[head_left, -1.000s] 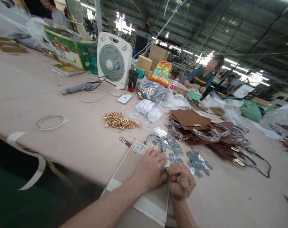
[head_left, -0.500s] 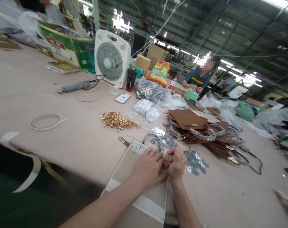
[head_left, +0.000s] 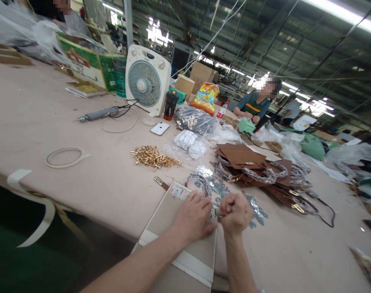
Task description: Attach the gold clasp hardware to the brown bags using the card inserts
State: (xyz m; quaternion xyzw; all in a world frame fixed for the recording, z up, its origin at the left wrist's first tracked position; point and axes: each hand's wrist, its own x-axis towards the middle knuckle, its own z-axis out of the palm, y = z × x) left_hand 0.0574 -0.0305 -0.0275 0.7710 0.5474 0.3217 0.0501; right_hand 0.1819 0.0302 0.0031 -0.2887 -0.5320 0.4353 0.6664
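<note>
A flat beige bag panel (head_left: 167, 219) with white strips lies before me, its lower part over the table edge. My left hand (head_left: 195, 215) rests palm down on its right side, fingers laid out and slightly bent. Beside it, my right hand (head_left: 235, 212) is closed around a short grey rod-like tool (head_left: 218, 211), whose end points at the panel near my left fingertips. Most of this tool is hidden in the fist. A brown strap with a gold buckle (head_left: 161, 182) sticks out past the panel's top. Thin metal plates (head_left: 257, 209) lie behind my right hand.
Gold-coloured small fittings (head_left: 154, 157) are heaped beyond the panel. Brown bag pieces (head_left: 252, 162) are stacked at the right. Farther back stand a fan (head_left: 145, 81) and a dark bottle (head_left: 171, 105), near a phone (head_left: 160, 128). A tape roll (head_left: 64, 158) and an electric screwdriver (head_left: 98, 114) lie left.
My right hand has shifted right, away from my left hand, so the grey tool's end now shows between them. My left hand stays on the panel. The view has shifted slightly.
</note>
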